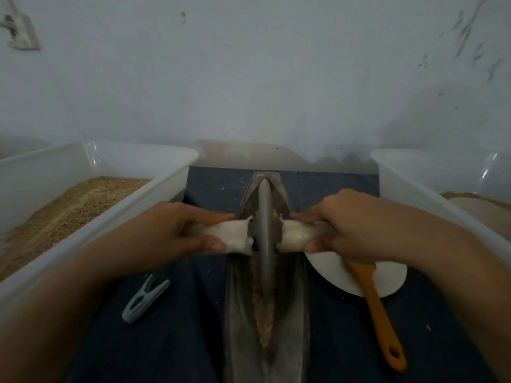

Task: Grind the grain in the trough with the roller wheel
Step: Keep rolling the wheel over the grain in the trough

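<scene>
Grain [264,305] is seen as a thin brownish line along the groove of the trough [237,313], on the near side of both hands and just below the wheel [265,230]. Far to the left of the left hand [177,230], a clear tub [154,194] is filled with tan grain, its long wall running beside the left forearm. Below that hand and nearer the camera, a pale clip [145,299] is laid on the dark cloth [171,341]. The left hand is curled round the white-wrapped left end of the handle [235,236], with the thumb underneath and the fingers over the top; the fingertips are stretched toward the wheel. Between the two hands the wheel is held upright on its edge in the trough, at the far half of the groove, with the handle passed through its middle. A little orange-brown grain shows at the wheel's right face, just beside the right fingertips. The right hand [343,228] is wrapped round the right end of the handle in the same way, thumb below. Under the right wrist a white plate [387,283] is set on the cloth, touching or just beside the trough's right edge. An orange brush [378,313] is laid across the plate, its head hidden under the hand and its handle pointed toward the camera. Beyond the right forearm a second tub [409,194] is seen, with brown matter partly visible inside.
</scene>
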A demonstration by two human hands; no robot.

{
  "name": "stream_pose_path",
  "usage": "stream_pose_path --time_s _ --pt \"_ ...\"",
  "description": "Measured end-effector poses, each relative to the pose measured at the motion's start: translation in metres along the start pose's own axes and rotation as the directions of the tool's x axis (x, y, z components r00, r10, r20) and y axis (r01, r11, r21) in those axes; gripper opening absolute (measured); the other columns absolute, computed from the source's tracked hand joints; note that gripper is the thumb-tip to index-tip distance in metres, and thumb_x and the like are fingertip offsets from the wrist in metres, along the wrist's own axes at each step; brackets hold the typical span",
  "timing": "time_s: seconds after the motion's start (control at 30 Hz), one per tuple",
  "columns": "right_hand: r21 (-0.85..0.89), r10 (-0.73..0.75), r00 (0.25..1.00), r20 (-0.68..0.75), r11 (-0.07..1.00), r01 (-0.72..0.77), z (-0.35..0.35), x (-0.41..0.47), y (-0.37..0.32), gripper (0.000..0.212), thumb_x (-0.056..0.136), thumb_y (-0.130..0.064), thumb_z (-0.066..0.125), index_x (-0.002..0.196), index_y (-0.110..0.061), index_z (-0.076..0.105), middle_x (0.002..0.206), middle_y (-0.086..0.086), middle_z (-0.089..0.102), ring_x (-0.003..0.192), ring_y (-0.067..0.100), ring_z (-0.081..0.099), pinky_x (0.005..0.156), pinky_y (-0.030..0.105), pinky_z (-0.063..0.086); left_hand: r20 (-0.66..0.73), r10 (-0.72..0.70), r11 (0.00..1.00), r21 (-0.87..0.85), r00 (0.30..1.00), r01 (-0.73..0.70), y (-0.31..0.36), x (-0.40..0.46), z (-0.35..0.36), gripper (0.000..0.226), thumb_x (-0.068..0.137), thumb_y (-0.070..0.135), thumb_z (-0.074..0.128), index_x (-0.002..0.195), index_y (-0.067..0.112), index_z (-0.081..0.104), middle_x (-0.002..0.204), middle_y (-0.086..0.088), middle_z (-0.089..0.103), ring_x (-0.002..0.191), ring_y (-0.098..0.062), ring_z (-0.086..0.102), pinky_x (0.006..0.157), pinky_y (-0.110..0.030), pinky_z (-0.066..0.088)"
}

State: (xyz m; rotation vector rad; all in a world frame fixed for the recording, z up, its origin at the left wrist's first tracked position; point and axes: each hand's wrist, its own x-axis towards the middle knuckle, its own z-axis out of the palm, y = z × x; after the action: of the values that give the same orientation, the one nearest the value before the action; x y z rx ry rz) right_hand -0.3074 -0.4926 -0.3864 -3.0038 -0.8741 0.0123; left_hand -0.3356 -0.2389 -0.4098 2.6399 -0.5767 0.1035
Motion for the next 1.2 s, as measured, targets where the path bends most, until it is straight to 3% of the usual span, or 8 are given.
stream_pose_path --time_s 0.2,0.37,0.53,0.63,0.77,0.93,1.1,1.2 --pt "0.0 0.062 0.975 -0.212 0.998 -0.064 0.024 0.023 0.014 0.061 0.093 -0.036 0.052 0.145 -0.037 0.021 0.125 0.002 0.051 0.112 0.018 0.047 0.087 0.031 0.039 -0.353 0.071 0.972 0.236 0.933 0.015 -0.01 0.02 0.028 0.056 0.086 0.035 0.06 0.137 0.035 0.038 0.113 0.002 0.062 0.096 -0.011 0.054 0.085 -0.024 0.039" --pt "-0.104 -0.029 0.998 -0.057 0.994 0.022 0.003 0.004 -0.001 0.052 0.087 -0.042 0.058 0.136 -0.04 0.041 0.102 -0.006 0.059 0.094 0.013 0.054 0.07 0.023 0.039 -0.068 0.012 1.0 -0.023 0.998 -0.014 -0.008 0.006 0.004 0.051 0.071 0.052 0.062 0.118 0.058 0.043 0.094 0.016 0.064 0.079 0.001 0.056 0.07 -0.011 0.039" --pt "-0.032 -0.103 0.986 0.129 0.994 0.108 -0.022 -0.032 -0.011 0.048 0.079 -0.057 0.058 0.125 -0.043 0.051 0.059 -0.031 0.05 0.06 -0.013 0.049 0.049 0.01 0.034 0.232 0.103 0.982 -0.178 0.967 -0.062 0.001 -0.014 -0.021 0.046 0.068 0.07 0.057 0.112 0.07 0.045 0.106 0.028 0.065 0.095 -0.001 0.063 0.087 -0.023 0.048" --pt "-0.024 -0.107 0.987 0.119 0.994 0.11 -0.018 -0.027 -0.011 0.046 0.082 -0.054 0.057 0.127 -0.044 0.05 0.072 -0.031 0.055 0.068 -0.011 0.051 0.056 0.008 0.035 0.212 0.077 0.985 -0.168 0.974 -0.042 0.003 -0.013 -0.019 0.049 0.064 0.063 0.058 0.112 0.066 0.05 0.102 0.034 0.064 0.092 0.01 0.06 0.079 -0.007 0.042" --pt "-0.027 0.031 1.0 -0.004 0.999 -0.031 0.003 0.004 0.001 0.056 0.087 -0.043 0.058 0.138 -0.045 0.035 0.126 0.0 0.055 0.111 0.018 0.053 0.086 0.029 0.043 -0.048 -0.002 1.0 0.019 0.999 0.003 -0.004 0.002 0.003 0.047 0.072 0.056 0.056 0.117 0.059 0.043 0.102 0.024 0.061 0.086 0.009 0.054 0.072 -0.007 0.037" --pt "-0.019 0.063 0.97 -0.234 0.997 -0.07 0.023 0.022 0.011 0.059 0.092 -0.037 0.052 0.144 -0.038 0.024 0.124 0.003 0.051 0.113 0.019 0.046 0.088 0.032 0.039 -0.317 0.038 0.977 0.211 0.948 0.032 -0.015 0.021 0.026 0.053 0.086 0.034 0.061 0.136 0.033 0.043 0.111 0.002 0.061 0.096 -0.014 0.055 0.075 -0.019 0.033" --pt "-0.047 0.017 0.998 -0.062 0.999 -0.02 0.007 0.007 0.002 0.058 0.087 -0.043 0.058 0.139 -0.042 0.033 0.123 -0.003 0.056 0.111 0.015 0.051 0.081 0.025 0.039 -0.092 0.006 1.0 -0.002 0.996 -0.006 -0.012 0.01 0.007 0.05 0.077 0.044 0.064 0.122 0.054 0.044 0.101 0.014 0.064 0.086 0.001 0.057 0.078 -0.015 0.043" --pt "-0.012 -0.082 0.994 0.078 0.996 0.083 -0.011 -0.015 -0.007 0.047 0.082 -0.051 0.059 0.128 -0.046 0.048 0.081 -0.022 0.056 0.073 -0.007 0.053 0.058 0.011 0.032 0.134 0.07 0.991 -0.126 0.989 -0.053 -0.007 -0.005 -0.01 0.048 0.068 0.057 0.061 0.115 0.061 0.052 0.098 0.021 0.069 0.085 0.001 0.063 0.078 -0.015 0.048"
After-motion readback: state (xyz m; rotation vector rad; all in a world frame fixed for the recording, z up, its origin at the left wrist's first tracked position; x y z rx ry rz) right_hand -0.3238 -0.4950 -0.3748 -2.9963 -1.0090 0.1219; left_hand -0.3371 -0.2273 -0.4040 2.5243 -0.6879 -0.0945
